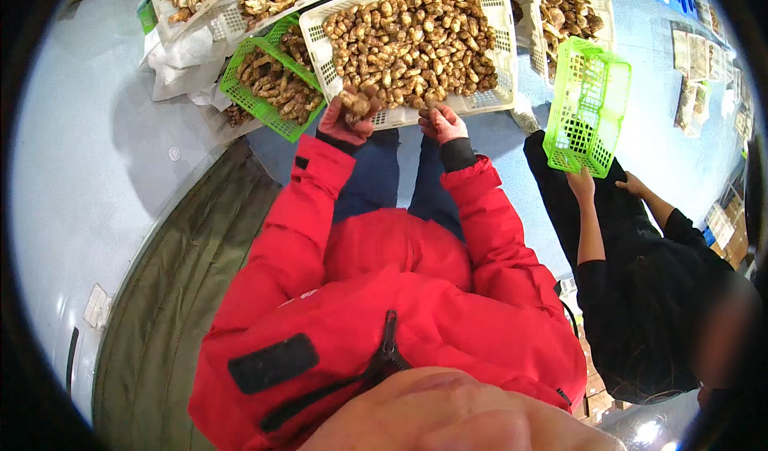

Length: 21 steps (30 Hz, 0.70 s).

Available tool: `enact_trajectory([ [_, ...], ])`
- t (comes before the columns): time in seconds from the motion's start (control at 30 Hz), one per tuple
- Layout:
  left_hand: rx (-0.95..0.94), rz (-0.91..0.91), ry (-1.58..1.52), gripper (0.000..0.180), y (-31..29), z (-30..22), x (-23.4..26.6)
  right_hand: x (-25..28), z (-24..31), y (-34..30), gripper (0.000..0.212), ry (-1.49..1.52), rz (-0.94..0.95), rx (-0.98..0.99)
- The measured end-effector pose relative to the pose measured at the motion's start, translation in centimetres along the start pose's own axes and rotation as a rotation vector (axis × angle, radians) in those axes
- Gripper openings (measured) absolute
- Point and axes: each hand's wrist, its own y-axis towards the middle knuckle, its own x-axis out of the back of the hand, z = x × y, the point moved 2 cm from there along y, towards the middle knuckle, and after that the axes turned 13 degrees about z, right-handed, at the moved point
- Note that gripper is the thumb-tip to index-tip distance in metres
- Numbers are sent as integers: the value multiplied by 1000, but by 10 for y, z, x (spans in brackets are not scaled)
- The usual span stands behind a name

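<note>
A white plastic crate [506, 35] full of small brown-and-cream mushrooms [416, 43] stands right in front of me. My left hand [340, 123] is at its near left corner, fingers closed around several mushrooms [356, 105] held just above the rim. At the middle of the near rim is my right hand [445, 123]. Its fingers are pinched together at the edge of the pile, and whatever lies between them is too small and hidden to make out.
Left of the crate, a green basket [232, 79] holds longer mushrooms. More white crates [596, 7] of mushrooms flank mine. On the right, a person in black [640, 291] holds a bright green basket [588, 107]. A dark green padded cloth [176, 307] hangs or lies at left.
</note>
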Motion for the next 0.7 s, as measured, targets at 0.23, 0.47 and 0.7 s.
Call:
enact_trajectory([
  [0.23,84,252,109,35,40,15,-54,-1,28,-11,30,-33,-31,133],
  [0.47,198,428,165,40,34,22,-67,45,158,-50,61,-1574,-1047,723],
  [0.7,225,195,53,38,5,37,-19,169,186,-13,58,-1553,-1046,-2],
])
